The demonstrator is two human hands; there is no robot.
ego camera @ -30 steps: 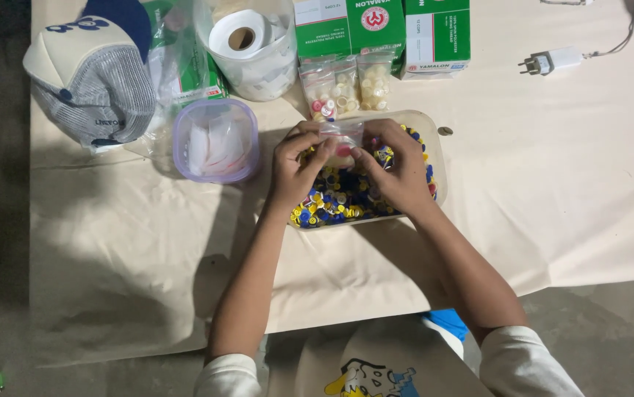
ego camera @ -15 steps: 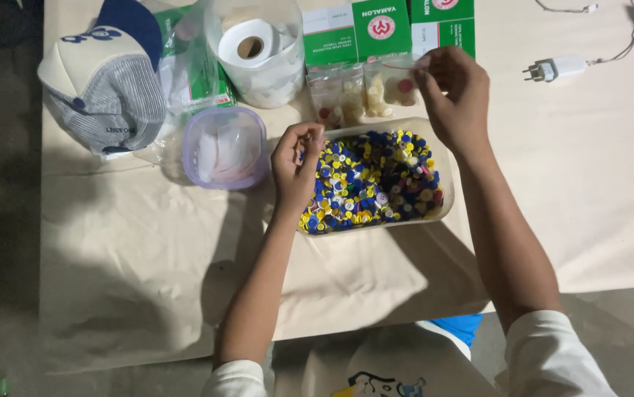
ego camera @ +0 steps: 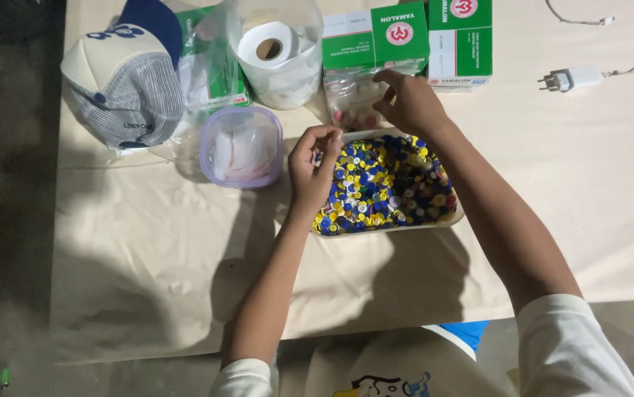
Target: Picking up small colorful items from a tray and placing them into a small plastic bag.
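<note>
Paper (ego camera: 148, 279) covered the table; tray (ego camera: 455, 217) of blue and yellow buttons sat mid-sheet; left hand (ego camera: 315, 165) hung at its near-left edge, fingertips pinched, likely on one button; right hand (ego camera: 411, 103), fingers loosely curled, touched small clear bags (ego camera: 350, 103) beyond; best steady a bag's mouth first.

Two bare hands are in view: the left hand (ego camera: 315, 163) at the tray's nine o'clock edge, the right hand (ego camera: 410, 103) at its twelve o'clock. One white rectangular tray (ego camera: 405, 228) holds blue, yellow and white buttons (ego camera: 387, 184), too many to count. Two green-and-white cardboard boxes (ego camera: 399, 33) lie at twelve o'clock. One white toilet-paper roll (ego camera: 271, 45), one round clear plastic tub with a purple rim (ego camera: 242, 145) and one white-and-blue mesh cap (ego camera: 122, 73) lie toward ten o'clock. One white plug charger (ego camera: 570, 77) lies at two o'clock.
</note>
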